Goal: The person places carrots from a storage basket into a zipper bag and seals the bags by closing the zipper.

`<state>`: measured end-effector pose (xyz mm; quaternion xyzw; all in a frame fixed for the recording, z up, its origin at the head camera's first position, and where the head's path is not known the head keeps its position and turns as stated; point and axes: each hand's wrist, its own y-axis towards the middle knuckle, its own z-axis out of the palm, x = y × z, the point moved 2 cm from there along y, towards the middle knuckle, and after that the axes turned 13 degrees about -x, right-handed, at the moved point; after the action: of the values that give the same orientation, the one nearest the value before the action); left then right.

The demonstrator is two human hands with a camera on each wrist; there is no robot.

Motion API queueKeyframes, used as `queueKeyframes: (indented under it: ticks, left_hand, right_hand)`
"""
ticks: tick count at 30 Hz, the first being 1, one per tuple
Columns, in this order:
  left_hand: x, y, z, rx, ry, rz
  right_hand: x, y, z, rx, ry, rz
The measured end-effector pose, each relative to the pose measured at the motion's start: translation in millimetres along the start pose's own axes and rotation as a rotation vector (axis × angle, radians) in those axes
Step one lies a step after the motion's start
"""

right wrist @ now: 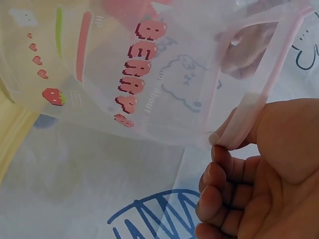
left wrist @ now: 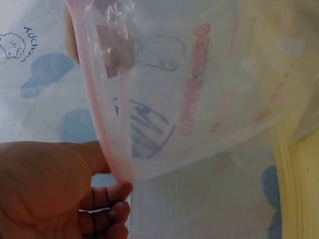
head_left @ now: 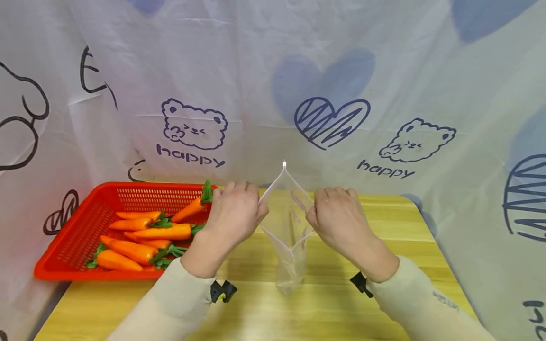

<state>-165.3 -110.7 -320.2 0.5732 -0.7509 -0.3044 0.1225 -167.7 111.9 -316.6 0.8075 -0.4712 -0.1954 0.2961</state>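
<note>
A clear zip bag [head_left: 292, 265] with a pink-edged mouth stands above the table, its mouth spread into a diamond shape. My left hand [head_left: 236, 210] pinches one side of the mouth between thumb and curled fingers. On the opposite side my right hand [head_left: 341, 218] pinches the other edge the same way. Red block lettering and a strawberry print show on the bag [right wrist: 144, 74] in the right wrist view. A white zip slider [head_left: 284, 164] sits at the far corner of the mouth. Nothing shows inside the bag.
Left of my hands, a red plastic basket [head_left: 70, 255] holds several orange carrots [head_left: 128, 251] with green tops. It stands on a yellow wood-grain table [head_left: 251, 308]. A white cloth [head_left: 260, 94] printed with bears and hearts hangs behind the table and at both sides.
</note>
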Motion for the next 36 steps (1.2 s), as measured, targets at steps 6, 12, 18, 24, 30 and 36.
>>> queueKeyframes:
  ticks: [6,12,18,24,30,36]
  left_hand:
    - [30.2,3.7,-19.4,0.076,-0.051,-0.111]
    - [93.2,-3.2,-43.6,0.171,0.034,-0.092]
    - [149.4,-21.2,-35.8,0.342,0.07,0.021]
    - [182.0,-41.5,-11.0,0.488,0.105,0.084]
    - [196.7,-54.0,14.6,0.575,0.141,0.089]
    - [206.4,-57.4,30.9,0.671,0.156,0.046]
  right_hand:
    - [-3.4,3.7,-2.7,0.096,0.069,0.089]
    - [-4.4,5.3,-5.6,0.135,0.121,0.162]
    - [-6.2,2.5,-8.2,0.138,0.145,0.195]
    - [-6.8,1.4,-7.1,0.143,0.161,0.223]
    - [-6.5,1.1,-4.3,0.127,0.166,0.221]
    - [-4.0,1.7,-2.3,0.118,0.159,0.211]
